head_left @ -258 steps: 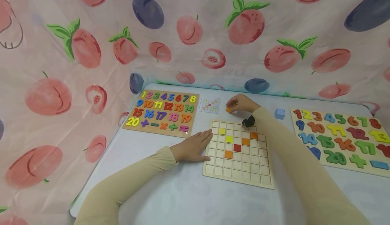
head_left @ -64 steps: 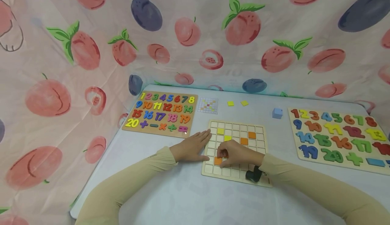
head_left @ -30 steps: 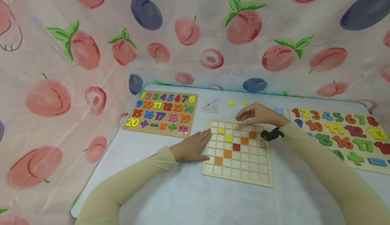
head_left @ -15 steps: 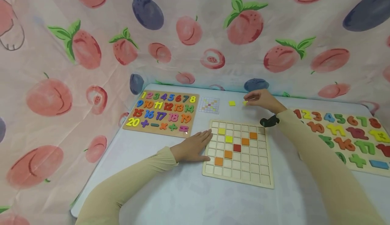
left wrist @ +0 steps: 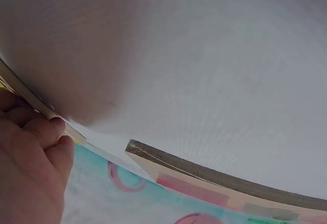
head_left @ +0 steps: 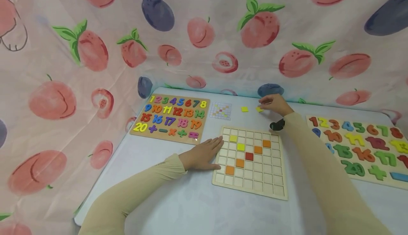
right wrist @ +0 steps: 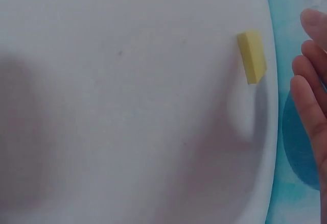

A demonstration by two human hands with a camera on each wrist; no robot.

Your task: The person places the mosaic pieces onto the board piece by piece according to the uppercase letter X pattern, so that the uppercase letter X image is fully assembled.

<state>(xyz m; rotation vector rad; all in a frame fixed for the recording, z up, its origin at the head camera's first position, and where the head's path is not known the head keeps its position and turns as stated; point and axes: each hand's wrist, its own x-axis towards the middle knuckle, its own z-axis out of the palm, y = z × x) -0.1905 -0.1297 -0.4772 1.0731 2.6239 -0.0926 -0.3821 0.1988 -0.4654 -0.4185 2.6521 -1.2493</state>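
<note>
A wooden grid board (head_left: 258, 184) lies on the white table. Set in its squares are two yellow tiles (head_left: 240, 147), a red tile (head_left: 249, 156) and several orange tiles (head_left: 229, 170). My left hand (head_left: 200, 155) rests with extended fingers along the board's left edge. Beyond the board, my right hand (head_left: 275, 104) hovers at a loose yellow tile (head_left: 259, 109), partly covering it in the head view. In the right wrist view that yellow tile (right wrist: 252, 56) lies apart from the right hand's fingers (right wrist: 306, 94). A second loose yellow tile (head_left: 244, 109) lies left of it.
A small printed grid card (head_left: 220, 110) lies behind the board. Number puzzle boards stand on the left (head_left: 169, 118) and on the right (head_left: 358, 150), the latter partly hidden by the right sleeve. A black wrist camera (head_left: 277, 125) hangs at the right wrist, above the grid board's far edge.
The orange tile my right hand held earlier now sits in the board's lower left. That hand has since moved from the board to the loose yellow tile. My left hand has stayed put.
</note>
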